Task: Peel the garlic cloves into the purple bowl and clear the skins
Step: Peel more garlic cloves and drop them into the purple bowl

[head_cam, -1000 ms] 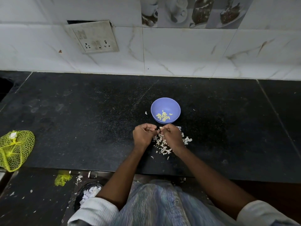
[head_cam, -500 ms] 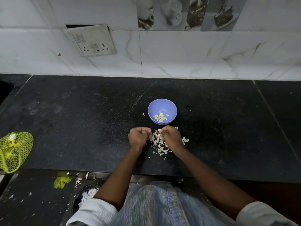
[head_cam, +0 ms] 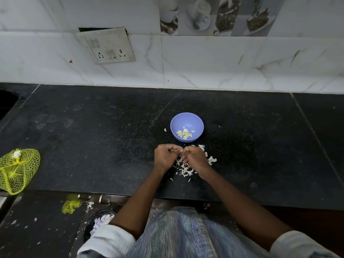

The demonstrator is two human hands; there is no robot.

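The purple bowl stands on the black counter and holds several peeled garlic cloves. Just in front of it lies a pile of white garlic skins. My left hand and my right hand hover over that pile with fingers curled and fingertips meeting. Between them they pinch a small garlic clove, which is almost wholly hidden by the fingers.
A yellow mesh bag lies at the counter's left front edge. A socket plate hangs tilted on the tiled wall behind. Below the counter edge are a yellow mesh scrap and a dark bin holding skins.
Half a second ago my hands were a little apart over the skins; now their fingertips have come together again. The bowl has not moved.
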